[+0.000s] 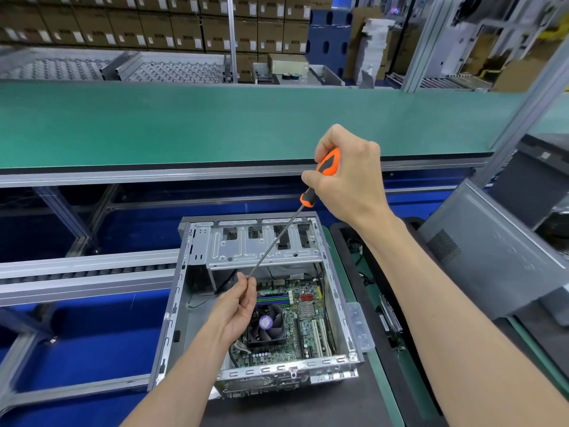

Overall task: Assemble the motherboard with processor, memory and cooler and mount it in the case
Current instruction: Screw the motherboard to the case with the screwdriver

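Above the open case (264, 300), the right hand (348, 177) wraps the orange and black handle of a long screwdriver (320, 180), fingers curled tight round it, while the left hand (237, 306) pinches at the far end of the thin shaft, thumb and fingertips closed on the tip. Whether a screw sits between those fingertips is too small to tell. The shaft runs on a slant, from the handle up and to the right down to the tip lower and to the left, so its long axis points into the case toward the left side of the motherboard (295, 322). That board already lies flat on the case floor, with the cooler (266, 325) fan seated on it and the memory sticks (274, 298) standing in their slots just beyond the fan. The tip hangs just over the near edge of the drive cage (261, 241), close above the board's far left corner, and the left hand is much the nearer of the two to the board. My guess is that the step in hand is fixing the board down with screws, and the coming move depends on tipping the shaft from its slant to upright over a mounting hole, with the left hand steering the tip and the right hand bringing the handle over it. Beside the case on the right, a grey side panel (492, 251) leans, well apart from the work.
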`<action>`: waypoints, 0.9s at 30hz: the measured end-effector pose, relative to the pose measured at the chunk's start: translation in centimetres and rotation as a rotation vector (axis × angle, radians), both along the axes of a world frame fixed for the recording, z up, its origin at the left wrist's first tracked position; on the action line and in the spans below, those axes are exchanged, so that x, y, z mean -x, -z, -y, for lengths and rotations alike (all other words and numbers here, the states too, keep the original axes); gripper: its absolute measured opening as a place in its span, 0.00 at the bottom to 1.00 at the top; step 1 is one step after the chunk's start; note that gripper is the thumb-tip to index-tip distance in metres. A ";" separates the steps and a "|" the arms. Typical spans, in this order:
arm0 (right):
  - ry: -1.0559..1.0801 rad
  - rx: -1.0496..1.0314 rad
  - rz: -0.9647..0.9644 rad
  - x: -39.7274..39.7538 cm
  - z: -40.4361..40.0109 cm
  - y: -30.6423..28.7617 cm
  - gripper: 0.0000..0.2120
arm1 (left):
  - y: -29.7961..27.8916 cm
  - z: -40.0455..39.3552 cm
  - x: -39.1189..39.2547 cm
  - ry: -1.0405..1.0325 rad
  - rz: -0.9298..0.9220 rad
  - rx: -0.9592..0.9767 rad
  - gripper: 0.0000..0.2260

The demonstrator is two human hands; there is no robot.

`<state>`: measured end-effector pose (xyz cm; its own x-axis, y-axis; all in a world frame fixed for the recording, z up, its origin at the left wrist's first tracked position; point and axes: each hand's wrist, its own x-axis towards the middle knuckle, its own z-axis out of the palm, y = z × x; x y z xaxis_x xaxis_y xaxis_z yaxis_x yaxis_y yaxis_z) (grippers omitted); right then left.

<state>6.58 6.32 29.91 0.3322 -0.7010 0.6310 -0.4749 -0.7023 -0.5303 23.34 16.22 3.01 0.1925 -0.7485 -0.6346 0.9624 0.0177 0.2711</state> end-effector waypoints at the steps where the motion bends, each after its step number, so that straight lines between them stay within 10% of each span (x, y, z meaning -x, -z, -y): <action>1: 0.001 -0.001 0.000 0.0 0.0 0.0 0.11 | 0.0 0.0 0.0 0.002 0.001 -0.002 0.10; 27: -0.117 -0.244 -0.055 2.1 0.5 -1.6 0.11 | -1.3 -0.5 0.5 -0.024 0.052 0.077 0.16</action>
